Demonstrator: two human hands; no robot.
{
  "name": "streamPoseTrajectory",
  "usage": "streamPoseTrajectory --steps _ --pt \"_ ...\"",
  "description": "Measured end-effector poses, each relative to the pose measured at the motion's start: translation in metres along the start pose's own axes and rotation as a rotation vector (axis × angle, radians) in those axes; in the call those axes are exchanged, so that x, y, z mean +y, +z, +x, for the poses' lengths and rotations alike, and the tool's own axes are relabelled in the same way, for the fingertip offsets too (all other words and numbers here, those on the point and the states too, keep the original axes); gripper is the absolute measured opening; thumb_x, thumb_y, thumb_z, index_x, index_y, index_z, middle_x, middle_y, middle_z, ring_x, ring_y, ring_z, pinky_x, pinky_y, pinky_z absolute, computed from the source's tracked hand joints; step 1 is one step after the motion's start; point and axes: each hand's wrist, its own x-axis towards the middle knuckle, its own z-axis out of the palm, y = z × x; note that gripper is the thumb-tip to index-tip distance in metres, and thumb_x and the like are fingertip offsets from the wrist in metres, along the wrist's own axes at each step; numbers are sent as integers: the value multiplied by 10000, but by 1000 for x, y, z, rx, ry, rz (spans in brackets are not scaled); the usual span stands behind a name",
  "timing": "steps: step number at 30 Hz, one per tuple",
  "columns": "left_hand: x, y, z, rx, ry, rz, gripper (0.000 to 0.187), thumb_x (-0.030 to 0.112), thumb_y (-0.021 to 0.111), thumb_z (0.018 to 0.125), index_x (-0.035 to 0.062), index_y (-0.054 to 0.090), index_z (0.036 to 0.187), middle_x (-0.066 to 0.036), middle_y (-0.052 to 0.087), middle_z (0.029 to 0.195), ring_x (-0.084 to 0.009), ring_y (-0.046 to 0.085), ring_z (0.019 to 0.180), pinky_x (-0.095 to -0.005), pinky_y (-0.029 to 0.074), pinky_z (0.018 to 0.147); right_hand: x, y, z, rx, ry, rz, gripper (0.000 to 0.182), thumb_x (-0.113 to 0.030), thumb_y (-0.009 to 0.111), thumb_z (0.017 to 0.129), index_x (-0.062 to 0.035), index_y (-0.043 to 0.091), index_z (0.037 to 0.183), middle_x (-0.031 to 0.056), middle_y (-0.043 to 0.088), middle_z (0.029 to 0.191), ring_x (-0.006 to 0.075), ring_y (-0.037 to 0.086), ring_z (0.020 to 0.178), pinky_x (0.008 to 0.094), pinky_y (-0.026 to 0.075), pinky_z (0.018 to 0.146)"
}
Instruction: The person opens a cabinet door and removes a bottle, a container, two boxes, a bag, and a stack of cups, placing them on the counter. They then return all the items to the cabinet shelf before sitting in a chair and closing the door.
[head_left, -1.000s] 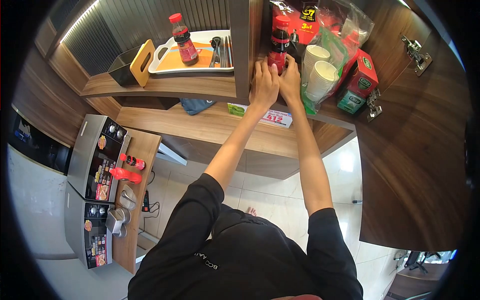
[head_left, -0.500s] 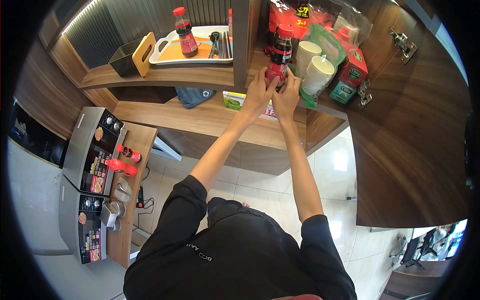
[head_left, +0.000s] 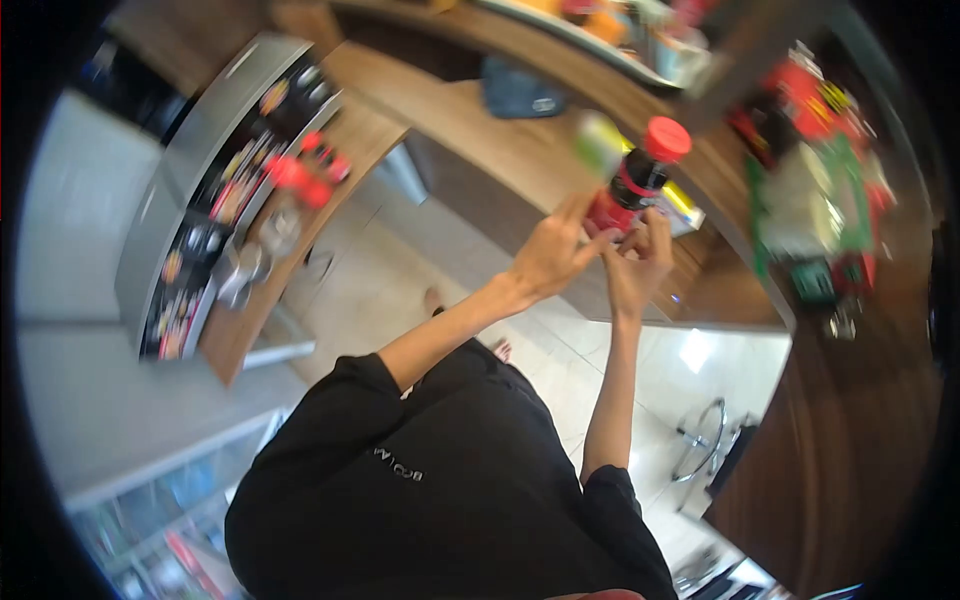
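Note:
In front of my body, a small sauce bottle with a red cap, dark contents and a red label is held between both hands, tilted to the right at the top. My left hand is closed around its lower left side. My right hand grips near the base from the right, fingers bent in. The bottom of the bottle is hidden by the fingers. Behind the bottle are a blurred green-and-white card and a blue cloth bag on the lower shelf.
To the left, red-capped bottles and metal containers stand on a narrow wooden counter beside grey appliances. At right, the cupboard holds blurred bagged cups and red packs, with its dark wooden door open.
The bottle has come away from the cupboard shelf, down and closer to my body, held in both hands. My view has swung to the left, blurring the surroundings.

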Motion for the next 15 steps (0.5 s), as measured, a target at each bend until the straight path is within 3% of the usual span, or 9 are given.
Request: streamPoseTrajectory --steps 10,15 --pt "-115 -126 -65 158 -503 101 648 323 616 956 -57 377 1424 -255 523 1294 -375 526 1227 -421 426 1021 53 194 -41 -556 290 106 585 -157 901 699 40 580 1147 1 539 940 18 423 563 193 342 474" --pt "-181 -193 -84 255 -636 119 633 354 572 980 -44 380 1432 -242 474 1371 -373 462 1294 -429 379 1070 77 299 -58 -791 485 128 660 -178 867 762 31 501 1269 45 589 1031 15 429 577 197 343 482"
